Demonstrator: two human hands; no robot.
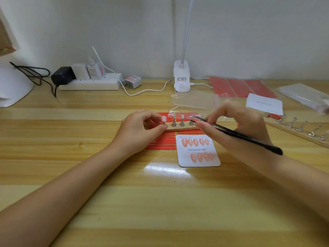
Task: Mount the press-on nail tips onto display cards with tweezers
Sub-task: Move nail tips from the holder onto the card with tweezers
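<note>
The left hand [142, 128] pinches the small stand under a pale nail tip [163, 119] at the left end of the wooden holder [179, 128], while the right hand [236, 125] grips black tweezers [236, 133] above it, just behind the display card [198, 151] bearing nine pink nails.

Glossy varnished wood table [106, 175], matt black tweezers [245, 138], seemingly metal stands [182, 122], glossy nails [195, 142].

Plain white wall [231, 32] across 12 o'clock. Light wood desk [106, 202] with pale and yellow plank stripes fills the rest. White lamp [181, 77] clipped at desk's back edge, 12 o'clock, stem rising out of view. Lamp glare [165, 169] on desk at centre.
</note>
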